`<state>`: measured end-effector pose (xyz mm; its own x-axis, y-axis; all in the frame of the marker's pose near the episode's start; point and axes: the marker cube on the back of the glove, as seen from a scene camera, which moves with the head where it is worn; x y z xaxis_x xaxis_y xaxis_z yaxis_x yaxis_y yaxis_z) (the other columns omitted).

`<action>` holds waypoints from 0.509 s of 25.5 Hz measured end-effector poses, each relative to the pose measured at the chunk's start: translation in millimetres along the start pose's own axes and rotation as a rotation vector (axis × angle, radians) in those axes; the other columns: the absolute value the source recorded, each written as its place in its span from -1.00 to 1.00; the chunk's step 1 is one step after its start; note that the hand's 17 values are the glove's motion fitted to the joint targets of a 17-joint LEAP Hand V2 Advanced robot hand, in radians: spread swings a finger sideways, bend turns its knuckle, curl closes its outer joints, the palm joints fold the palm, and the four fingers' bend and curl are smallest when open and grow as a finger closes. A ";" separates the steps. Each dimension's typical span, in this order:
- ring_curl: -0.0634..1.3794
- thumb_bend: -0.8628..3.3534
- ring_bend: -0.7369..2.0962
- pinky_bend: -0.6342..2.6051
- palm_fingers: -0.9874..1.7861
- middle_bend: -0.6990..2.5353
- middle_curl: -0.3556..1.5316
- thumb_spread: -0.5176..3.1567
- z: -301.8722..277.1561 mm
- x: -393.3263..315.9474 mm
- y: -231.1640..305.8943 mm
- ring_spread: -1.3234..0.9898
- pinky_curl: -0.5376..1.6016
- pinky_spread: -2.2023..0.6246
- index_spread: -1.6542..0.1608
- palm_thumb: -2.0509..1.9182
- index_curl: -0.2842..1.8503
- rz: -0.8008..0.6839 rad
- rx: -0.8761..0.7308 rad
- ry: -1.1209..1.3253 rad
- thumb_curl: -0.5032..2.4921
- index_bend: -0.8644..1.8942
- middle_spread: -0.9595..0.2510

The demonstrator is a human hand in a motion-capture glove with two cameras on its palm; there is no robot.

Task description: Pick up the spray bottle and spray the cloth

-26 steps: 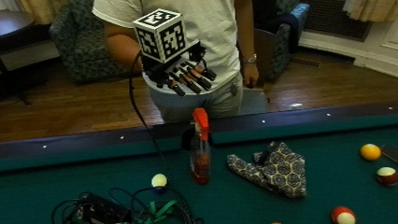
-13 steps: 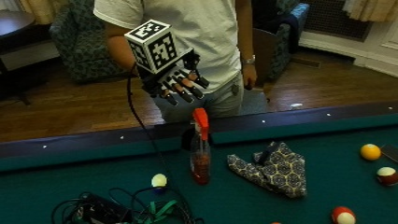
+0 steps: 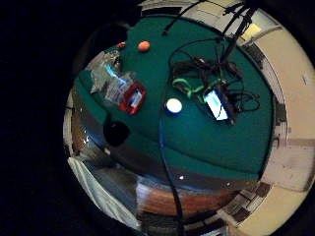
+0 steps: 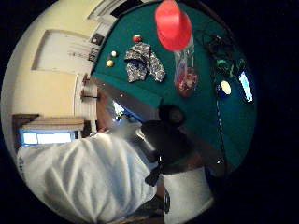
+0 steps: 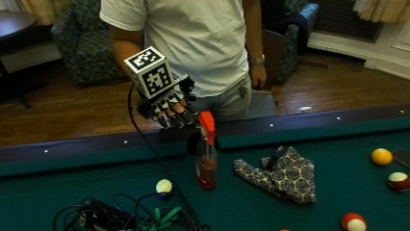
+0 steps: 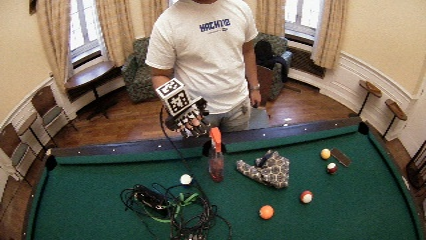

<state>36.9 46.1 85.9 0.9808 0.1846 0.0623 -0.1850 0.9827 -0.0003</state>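
Task barely begun. Gloved right hand (image 5: 170, 103), its grip apart with fingers hanging relaxed and holding nothing, is hovering just above and left of the spray bottle (image 5: 205, 151). Bottle is standing upright on the green worktop (image 5: 333, 211); patterned cloth (image 5: 282, 174) is lying just right of it, unsprayed. Grasp, lift, spray all remaining.

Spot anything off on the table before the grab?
Nothing spilled or tipped. The spray bottle stands upright, the cloth lies crumpled beside it. A tangle of cables sprawls on the felt near the bottle.
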 end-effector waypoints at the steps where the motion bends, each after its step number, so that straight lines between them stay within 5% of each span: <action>1: -0.59 -0.60 -0.26 -0.37 -0.04 -0.45 -0.34 -0.18 6.1 1.2 2.4 0.07 -0.23 0.71 0.37 0.25 -0.52 0.007 -0.006 0.002 -0.50 -0.29 0.41; 13: -0.55 -0.60 -0.24 -0.38 -0.03 -0.44 -0.30 -0.17 60.0 9.0 15.0 0.07 -0.21 0.70 0.38 0.26 -0.52 0.119 -0.088 -0.253 -0.49 -0.28 0.41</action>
<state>39.3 61.9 146.3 0.9039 0.3008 0.3040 -0.2808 0.9536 -0.1088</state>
